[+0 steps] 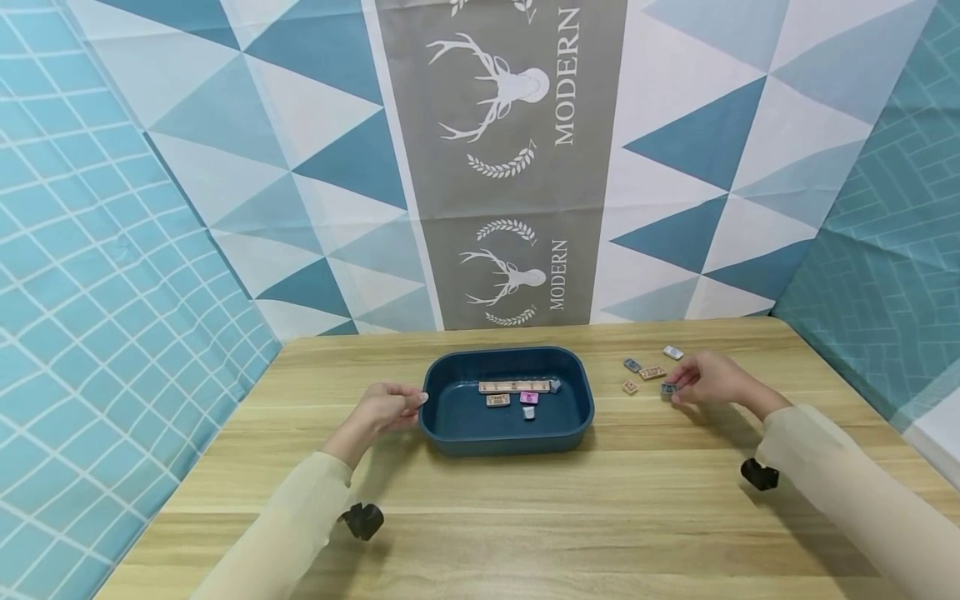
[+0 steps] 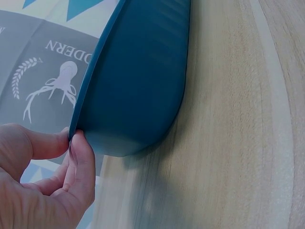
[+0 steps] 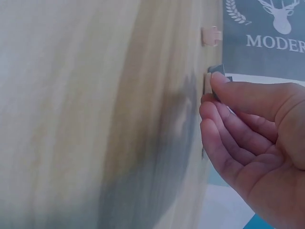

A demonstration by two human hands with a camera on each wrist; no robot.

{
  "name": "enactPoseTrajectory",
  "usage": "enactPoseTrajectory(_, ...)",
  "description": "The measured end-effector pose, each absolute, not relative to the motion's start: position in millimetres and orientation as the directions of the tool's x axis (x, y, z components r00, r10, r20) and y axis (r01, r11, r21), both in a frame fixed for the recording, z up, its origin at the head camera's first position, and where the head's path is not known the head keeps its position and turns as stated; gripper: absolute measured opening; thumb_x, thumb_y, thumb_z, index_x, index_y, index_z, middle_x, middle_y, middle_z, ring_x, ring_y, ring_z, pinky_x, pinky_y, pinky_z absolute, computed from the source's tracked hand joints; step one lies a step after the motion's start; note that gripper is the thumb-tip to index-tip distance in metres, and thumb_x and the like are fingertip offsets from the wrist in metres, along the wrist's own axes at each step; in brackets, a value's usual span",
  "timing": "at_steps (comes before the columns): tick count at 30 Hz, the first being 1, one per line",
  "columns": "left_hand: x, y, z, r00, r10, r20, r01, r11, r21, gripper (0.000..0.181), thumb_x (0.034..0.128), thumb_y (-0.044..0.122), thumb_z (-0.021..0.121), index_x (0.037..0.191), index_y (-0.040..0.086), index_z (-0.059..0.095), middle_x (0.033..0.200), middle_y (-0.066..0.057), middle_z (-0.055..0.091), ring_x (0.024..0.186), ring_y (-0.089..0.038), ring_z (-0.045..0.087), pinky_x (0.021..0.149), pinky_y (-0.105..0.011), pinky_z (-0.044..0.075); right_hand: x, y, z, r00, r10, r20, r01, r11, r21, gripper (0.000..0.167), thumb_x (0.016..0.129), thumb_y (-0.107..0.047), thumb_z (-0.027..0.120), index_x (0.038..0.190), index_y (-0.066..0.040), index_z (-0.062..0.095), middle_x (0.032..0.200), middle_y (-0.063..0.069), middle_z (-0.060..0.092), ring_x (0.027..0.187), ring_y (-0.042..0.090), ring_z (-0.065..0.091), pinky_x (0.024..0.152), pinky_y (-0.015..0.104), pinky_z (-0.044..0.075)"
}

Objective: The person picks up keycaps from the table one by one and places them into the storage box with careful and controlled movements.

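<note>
My left hand (image 1: 390, 407) pinches the left rim of a dark blue rectangular tray (image 1: 504, 447) between thumb and fingers; the left wrist view shows this hand (image 2: 52, 174) on the tray's lip (image 2: 138, 71). Inside the tray lie a long tan strip (image 1: 513, 387), a small tan block (image 1: 498, 401), a pink block (image 1: 529, 397) and two small grey-white pieces (image 1: 528, 412). To the right of the tray, my right hand (image 1: 707, 380) pinches a small dark grey block (image 1: 668, 389) at the tabletop. In the right wrist view, the thumb partly hides this block (image 3: 217, 70).
Close to my right hand lie a blue-grey block (image 1: 632, 365), a tan block (image 1: 652, 372), a small square tan block (image 1: 630, 387) and a whitish block (image 1: 672, 352). The wooden table (image 1: 525, 525) ends at a patterned wall covering (image 1: 517, 167).
</note>
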State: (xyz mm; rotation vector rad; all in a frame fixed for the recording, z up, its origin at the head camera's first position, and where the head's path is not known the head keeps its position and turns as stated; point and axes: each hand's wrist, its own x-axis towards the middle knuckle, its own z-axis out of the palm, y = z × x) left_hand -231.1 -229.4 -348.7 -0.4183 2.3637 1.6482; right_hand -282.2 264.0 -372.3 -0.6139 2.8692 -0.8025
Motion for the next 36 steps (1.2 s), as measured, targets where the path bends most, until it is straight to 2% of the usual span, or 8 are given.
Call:
enactPoseTrajectory(13,-232.6,-229.7,-348.9,-0.932,-0.109,-0.346,-0.362,0.336,0.869,0.03,0.0951,0.011,0.059,0.119,-0.007,0.059,0.093,-0.005,0.06,0.076,-0.009,0.057,0.066,-0.018,0.056,-284.0,260.1,-367.1,-0.908,-0.418,-0.004,-0.338,0.74,-0.582,0.029,0.078,-0.012,0.078,0.099,0.005,0.068,0.088,0.011,0.07,0.079,0.014,0.064,0.065,0.019,0.053)
enactPoseTrajectory(36,-230.2,-227.7,-346.5,-0.933,-0.111,-0.344,-0.361,0.331,0.872,0.028,0.0942,0.01,0.06,0.117,-0.007,0.06,0.09,-0.005,0.06,0.073,-0.009,0.057,0.069,-0.02,0.057,-290.1,248.0,-351.8,-0.895,-0.445,0.026,-0.376,0.722,-0.58,0.021,0.08,-0.008,0.076,0.098,0.002,0.071,0.089,0.012,0.073,0.079,0.015,0.067,0.068,0.02,0.056)
